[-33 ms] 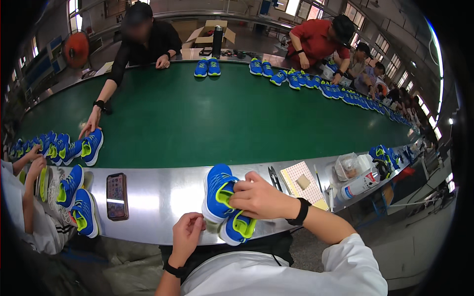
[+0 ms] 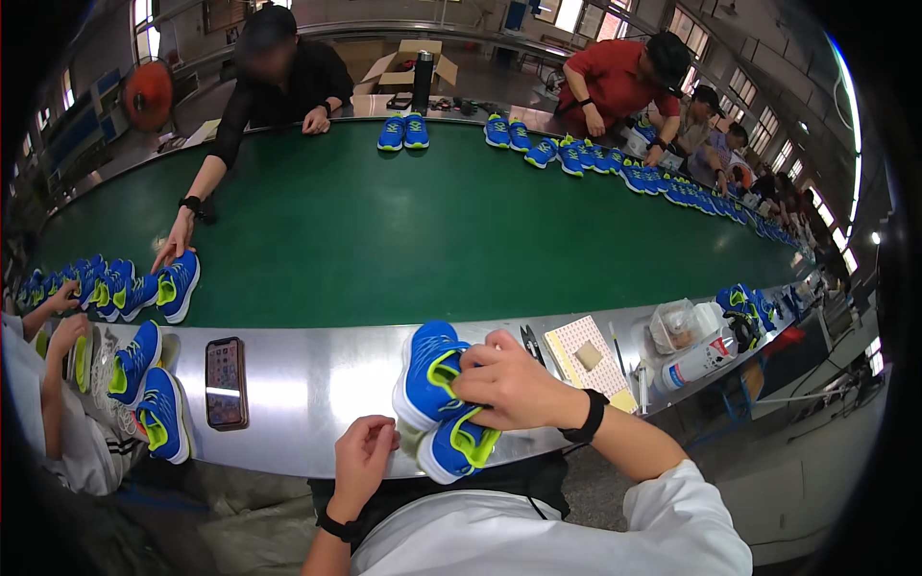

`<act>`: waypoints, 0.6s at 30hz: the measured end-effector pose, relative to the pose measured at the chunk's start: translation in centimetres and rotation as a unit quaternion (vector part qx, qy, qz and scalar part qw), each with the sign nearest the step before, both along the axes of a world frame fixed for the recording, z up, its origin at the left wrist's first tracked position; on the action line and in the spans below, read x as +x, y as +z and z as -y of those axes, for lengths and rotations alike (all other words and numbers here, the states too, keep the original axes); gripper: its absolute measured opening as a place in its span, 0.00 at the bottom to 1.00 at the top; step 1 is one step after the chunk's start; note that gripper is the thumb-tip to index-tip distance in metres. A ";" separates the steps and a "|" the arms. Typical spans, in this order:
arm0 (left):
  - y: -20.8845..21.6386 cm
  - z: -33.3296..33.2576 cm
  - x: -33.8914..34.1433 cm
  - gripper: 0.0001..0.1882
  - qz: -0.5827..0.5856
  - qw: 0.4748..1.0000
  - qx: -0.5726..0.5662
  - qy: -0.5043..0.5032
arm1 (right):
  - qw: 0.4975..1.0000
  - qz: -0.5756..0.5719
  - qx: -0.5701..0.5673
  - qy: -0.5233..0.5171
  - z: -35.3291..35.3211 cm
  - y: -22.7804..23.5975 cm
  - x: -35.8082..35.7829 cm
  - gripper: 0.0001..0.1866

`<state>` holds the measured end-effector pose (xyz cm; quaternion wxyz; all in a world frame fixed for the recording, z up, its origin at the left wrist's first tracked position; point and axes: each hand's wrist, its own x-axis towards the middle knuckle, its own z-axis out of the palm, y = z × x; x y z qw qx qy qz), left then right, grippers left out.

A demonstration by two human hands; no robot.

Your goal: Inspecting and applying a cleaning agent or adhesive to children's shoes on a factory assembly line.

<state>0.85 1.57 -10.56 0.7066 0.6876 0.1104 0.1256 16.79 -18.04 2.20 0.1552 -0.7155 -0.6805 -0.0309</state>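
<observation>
Two blue sneakers with lime-green linings are close together before me: a farther sneaker point(image 2: 429, 370) and a nearer sneaker point(image 2: 453, 449), overlapping in view. My right hand point(image 2: 514, 384) is closed at the farther one's collar, its fingertips partly hidden in the opening. The lower fingers come close to the nearer sneaker; whether they touch it I cannot tell. Left of the pair, my left hand point(image 2: 365, 456) is apart from both sneakers. Its fingers are loosely curled toward the thumb, and nothing shows in them.
A phone point(image 2: 227, 382) lies on the metal ledge point(image 2: 298, 384) at left, near another sneaker pair point(image 2: 163, 413). Right are black snips point(image 2: 533, 344), a notepad point(image 2: 576, 348) and a spray can point(image 2: 696, 363). Beyond the green belt point(image 2: 384, 230), co-workers handle shoes; one person's hand point(image 2: 176, 240) touches a sneaker.
The sneakers have tilted slightly, and my right hand has shifted a little to the right with them. My left hand stays nearly in place.
</observation>
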 end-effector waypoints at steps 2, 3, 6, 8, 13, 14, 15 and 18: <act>0.1 0.1 -0.2 0.07 0.007 1.000 0.019 0.014 | 0.986 -0.075 0.107 -0.102 0.3 0.3 -0.1 0.14; 0.4 0.1 0.1 0.07 0.015 0.998 0.057 0.015 | 0.986 -0.079 0.104 -0.102 0.2 0.4 0.1 0.14; 0.0 -0.2 0.1 0.08 0.007 0.995 0.100 0.015 | 0.973 -0.111 -0.019 -0.201 -0.4 1.3 -0.2 0.15; -0.6 -0.3 0.2 0.09 0.019 0.994 0.105 0.019 | 0.979 -0.112 -0.045 -0.162 -1.1 0.0 0.0 0.21; -1.4 0.3 -0.4 0.13 0.047 0.993 0.074 0.083 | 0.971 -0.152 -0.089 -0.164 -1.5 -0.7 1.0 0.24; -1.4 0.6 -0.5 0.15 0.068 0.990 0.019 0.124 | 0.969 -0.154 -0.093 -0.170 -1.3 -0.5 1.1 0.23; -0.9 0.5 -0.6 0.15 0.066 0.990 0.019 0.125 | 0.967 -0.157 -0.097 -0.178 -1.2 -0.4 1.1 0.22; 1.0 0.3 -0.3 0.26 0.154 0.964 0.219 0.007 | 0.978 -0.113 -0.088 -0.155 -0.9 -0.8 0.1 0.24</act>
